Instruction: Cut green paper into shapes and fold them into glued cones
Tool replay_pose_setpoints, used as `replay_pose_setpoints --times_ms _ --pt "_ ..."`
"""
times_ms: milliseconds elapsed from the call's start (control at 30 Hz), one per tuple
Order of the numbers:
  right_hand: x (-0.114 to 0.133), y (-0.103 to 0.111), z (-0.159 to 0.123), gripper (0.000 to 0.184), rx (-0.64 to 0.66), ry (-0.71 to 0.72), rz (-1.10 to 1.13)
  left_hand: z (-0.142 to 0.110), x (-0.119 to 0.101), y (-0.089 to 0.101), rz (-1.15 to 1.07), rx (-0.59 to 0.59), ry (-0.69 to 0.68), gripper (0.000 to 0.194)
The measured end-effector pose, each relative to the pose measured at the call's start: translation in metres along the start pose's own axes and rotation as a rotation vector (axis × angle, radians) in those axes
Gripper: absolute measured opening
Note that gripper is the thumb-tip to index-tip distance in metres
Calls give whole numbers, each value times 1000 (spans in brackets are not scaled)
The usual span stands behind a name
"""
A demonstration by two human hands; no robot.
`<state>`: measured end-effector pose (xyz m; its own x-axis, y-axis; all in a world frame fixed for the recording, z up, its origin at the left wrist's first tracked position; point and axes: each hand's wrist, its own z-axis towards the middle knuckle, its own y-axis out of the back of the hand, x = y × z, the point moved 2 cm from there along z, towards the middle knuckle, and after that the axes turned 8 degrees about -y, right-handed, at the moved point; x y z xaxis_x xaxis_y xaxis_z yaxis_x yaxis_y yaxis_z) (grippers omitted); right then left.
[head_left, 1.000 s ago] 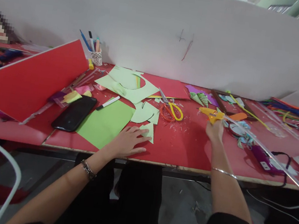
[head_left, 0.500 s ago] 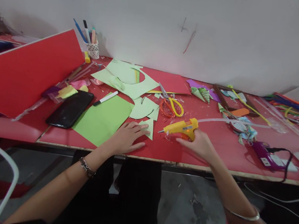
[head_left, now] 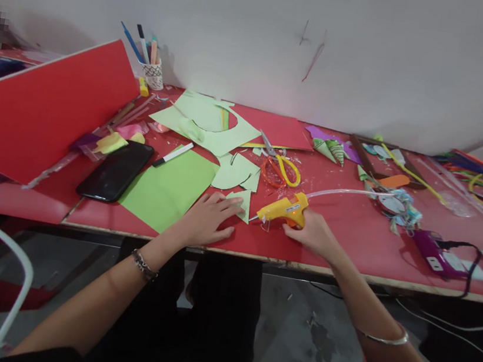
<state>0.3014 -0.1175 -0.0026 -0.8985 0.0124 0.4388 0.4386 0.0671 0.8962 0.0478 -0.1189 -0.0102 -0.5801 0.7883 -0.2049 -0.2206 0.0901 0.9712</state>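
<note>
My left hand lies flat with fingers spread on the red table, its fingertips pressing a small pale green paper triangle. My right hand is closed round the handle of a yellow glue gun. The gun's nozzle points left and almost touches the triangle's right edge. A clear glue stick sticks out of the gun's back toward the right.
A green paper sheet, a black phone and a marker lie left of my hand. Green paper offcuts and scissors sit behind. A red board leans at left; a pen cup, pipe cleaners and a purple device are around.
My right hand lifted the glue gun from the right side of the table and brought it left, nozzle now at the green triangle. My left hand stayed on the paper.
</note>
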Motion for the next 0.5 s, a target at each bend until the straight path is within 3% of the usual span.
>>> replay_pose_setpoints --times_ms 500 --pt "8 7 5 15 66 -5 -92 0 0 1 -28 -8 -2 42"
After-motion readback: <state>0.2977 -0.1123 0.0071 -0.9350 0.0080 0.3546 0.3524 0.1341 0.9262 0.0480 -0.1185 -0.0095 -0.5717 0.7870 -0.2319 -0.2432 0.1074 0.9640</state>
